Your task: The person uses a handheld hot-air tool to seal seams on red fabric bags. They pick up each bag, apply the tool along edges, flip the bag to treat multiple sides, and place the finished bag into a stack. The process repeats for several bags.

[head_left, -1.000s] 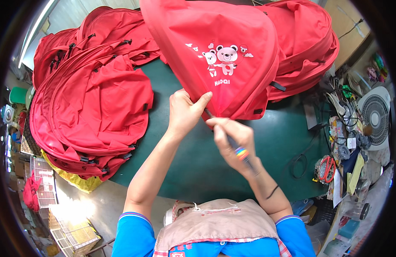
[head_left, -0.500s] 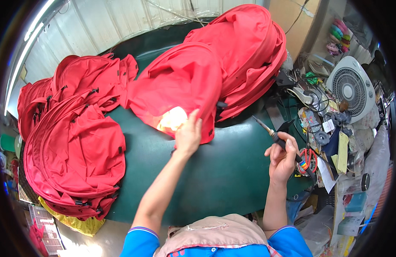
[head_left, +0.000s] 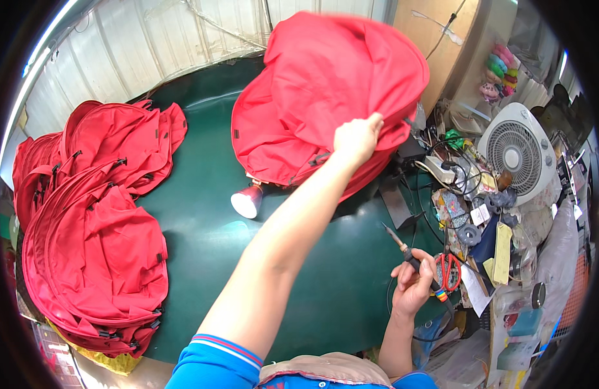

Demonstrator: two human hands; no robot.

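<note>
My left hand (head_left: 356, 141) is stretched out over the far right pile and closed on a red fabric piece (head_left: 335, 81), whose far edge is blurred by motion. It looks like a bag panel with a rounded, piped rim, and hides much of the pile under it. My right hand (head_left: 413, 286) holds a soldering iron (head_left: 413, 260) with a dark grip and a rainbow-striped band. The iron's tip points up and to the left, apart from the fabric. At the pile's near left edge a lamp (head_left: 246, 202) shows its pale round face.
Red fabric pieces (head_left: 105, 253) with black buckles are heaped at the left of the green table (head_left: 208, 279). To the right stand a white box fan (head_left: 516, 152), red-handled scissors (head_left: 449, 272), cables and clutter. A corrugated wall (head_left: 150, 52) runs behind.
My left hand has carried the red fabric piece right and away from me onto the far pile, uncovering the lamp. My right hand, still with the soldering iron, is slightly lower.
</note>
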